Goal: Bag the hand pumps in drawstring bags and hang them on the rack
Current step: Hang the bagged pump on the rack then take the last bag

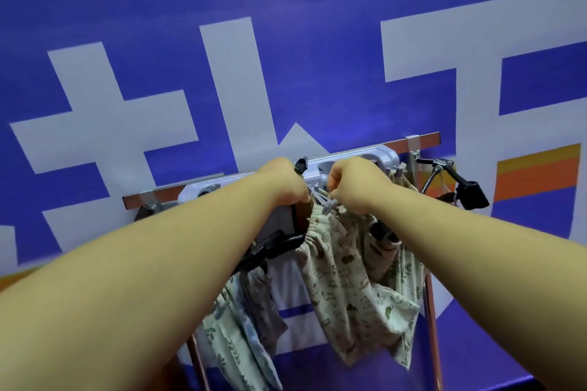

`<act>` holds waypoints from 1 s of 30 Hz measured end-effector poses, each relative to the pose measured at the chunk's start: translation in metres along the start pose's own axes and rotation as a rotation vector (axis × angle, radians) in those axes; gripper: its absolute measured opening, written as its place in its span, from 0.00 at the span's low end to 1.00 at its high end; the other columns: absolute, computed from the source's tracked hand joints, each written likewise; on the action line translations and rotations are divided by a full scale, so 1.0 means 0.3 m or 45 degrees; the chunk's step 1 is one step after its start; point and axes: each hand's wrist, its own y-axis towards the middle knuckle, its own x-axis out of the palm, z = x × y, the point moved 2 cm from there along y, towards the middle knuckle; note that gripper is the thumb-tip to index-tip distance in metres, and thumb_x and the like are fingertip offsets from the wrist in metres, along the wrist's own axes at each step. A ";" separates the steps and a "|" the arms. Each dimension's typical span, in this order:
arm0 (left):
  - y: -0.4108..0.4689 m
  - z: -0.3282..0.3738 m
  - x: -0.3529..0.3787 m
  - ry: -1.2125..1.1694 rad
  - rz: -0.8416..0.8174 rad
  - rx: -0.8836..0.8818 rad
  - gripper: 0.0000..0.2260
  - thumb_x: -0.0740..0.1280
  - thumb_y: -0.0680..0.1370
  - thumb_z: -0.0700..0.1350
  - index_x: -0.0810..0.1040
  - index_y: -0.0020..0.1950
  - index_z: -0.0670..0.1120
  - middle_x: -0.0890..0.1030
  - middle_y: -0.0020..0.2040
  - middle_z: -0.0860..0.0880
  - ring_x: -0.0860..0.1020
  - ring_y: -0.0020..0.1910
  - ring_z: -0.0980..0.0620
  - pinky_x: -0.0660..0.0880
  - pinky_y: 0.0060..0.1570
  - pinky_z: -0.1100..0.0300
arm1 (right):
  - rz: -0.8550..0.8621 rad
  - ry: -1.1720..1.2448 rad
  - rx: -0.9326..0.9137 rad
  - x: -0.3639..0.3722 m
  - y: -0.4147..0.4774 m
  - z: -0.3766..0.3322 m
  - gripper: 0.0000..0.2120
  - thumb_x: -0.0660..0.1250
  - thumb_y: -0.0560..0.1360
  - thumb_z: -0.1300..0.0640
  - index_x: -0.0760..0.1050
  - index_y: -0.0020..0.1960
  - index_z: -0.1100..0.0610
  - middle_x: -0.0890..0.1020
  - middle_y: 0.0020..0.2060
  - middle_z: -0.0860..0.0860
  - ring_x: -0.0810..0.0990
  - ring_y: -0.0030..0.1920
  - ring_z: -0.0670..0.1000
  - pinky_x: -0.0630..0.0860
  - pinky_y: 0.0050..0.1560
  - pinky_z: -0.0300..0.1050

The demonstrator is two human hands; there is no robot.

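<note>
A cream drawstring bag (pixel 344 289) with small animal prints hangs below the white plastic rack (pixel 365 157) in front of me. My left hand (pixel 282 179) and my right hand (pixel 352 182) are both closed on the bag's thin cords (pixel 320 200) just under the rack, with a grey cord stopper (pixel 327 207) between them. A black pump handle (pixel 279 243) sticks out of a bag at the left. Another black pump end (pixel 382 232) shows from a leaf-print bag (pixel 403 273) behind my right wrist.
More printed bags (pixel 235 336) hang lower left. The rack sits on a metal rail (pixel 422 140) with copper-coloured legs (pixel 432 327). A black pump with hose (pixel 457 181) hangs at the right end. A blue wall with large white characters (pixel 222 89) stands close behind.
</note>
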 end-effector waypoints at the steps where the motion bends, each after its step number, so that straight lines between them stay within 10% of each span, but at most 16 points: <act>1: -0.007 -0.004 0.000 -0.018 -0.006 0.015 0.15 0.78 0.69 0.47 0.73 0.41 0.44 0.74 0.38 0.45 0.75 0.39 0.45 0.72 0.37 0.56 | -0.007 0.029 0.010 0.002 -0.007 0.003 0.09 0.73 0.73 0.61 0.77 0.38 0.49 0.84 0.42 0.49 0.81 0.42 0.52 0.79 0.42 0.45; 5: -0.049 -0.016 -0.008 -0.043 -0.110 0.124 0.19 0.82 0.64 0.49 0.82 0.49 0.42 0.84 0.47 0.42 0.83 0.49 0.44 0.81 0.55 0.48 | -0.015 0.135 0.058 -0.010 -0.047 0.007 0.04 0.70 0.72 0.57 0.81 0.42 0.56 0.85 0.38 0.56 0.79 0.34 0.53 0.80 0.37 0.50; 12: -0.218 -0.066 -0.084 0.144 -0.037 0.339 0.28 0.78 0.71 0.51 0.76 0.70 0.48 0.78 0.67 0.49 0.77 0.62 0.47 0.73 0.55 0.57 | 0.048 0.162 0.106 -0.097 -0.180 -0.066 0.13 0.66 0.73 0.49 0.81 0.46 0.60 0.84 0.38 0.59 0.74 0.34 0.53 0.72 0.36 0.45; 18: -0.459 -0.162 -0.213 0.084 0.081 0.333 0.24 0.73 0.73 0.54 0.75 0.69 0.53 0.79 0.64 0.51 0.79 0.53 0.49 0.74 0.47 0.57 | 0.066 0.002 -0.025 -0.171 -0.379 -0.233 0.24 0.68 0.74 0.44 0.71 0.67 0.51 0.77 0.56 0.51 0.76 0.48 0.53 0.70 0.43 0.46; 30: -0.964 -0.756 -0.443 0.033 0.142 0.093 0.23 0.72 0.77 0.51 0.72 0.71 0.54 0.78 0.64 0.50 0.78 0.58 0.51 0.76 0.57 0.56 | -0.198 -0.076 -0.510 0.113 -0.652 -0.815 0.19 0.67 0.77 0.48 0.79 0.64 0.56 0.81 0.62 0.54 0.79 0.60 0.55 0.76 0.60 0.50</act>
